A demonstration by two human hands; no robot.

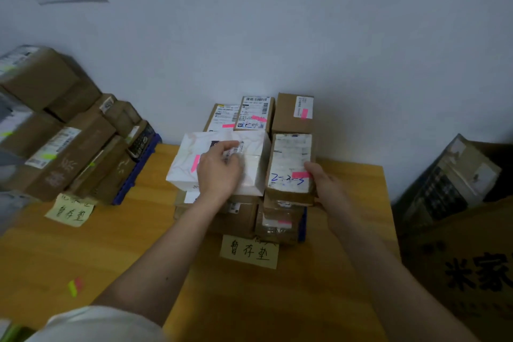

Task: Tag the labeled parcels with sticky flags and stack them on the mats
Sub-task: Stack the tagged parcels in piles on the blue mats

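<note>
White marbled parcel lying on top of the middle stack, dead centre of the view, with a pink sticky flag upright near its left edge and a barcode label partly covered. Left hand resting on its top face, fingers bent over the label; whether gripping or merely pressing cannot be told. Just beside it at 3 o'clock, touching, a brown parcel with a worn white label, blue handwriting and a pink flag at its near right corner. Right hand holding that parcel's near right corner, thumb on top at the flag. Behind at 12 o'clock, three more flagged boxes against the wall. Under the stack, further boxes on a blue mat, edge showing at 4 o'clock. At 6 o'clock, a yellow handwritten note on the wooden table. At 9 o'clock, a second stack of brown boxes on another blue mat, with its own note. At 8 o'clock, a small pad of flags. At 3 o'clock, a large printed carton.
</note>
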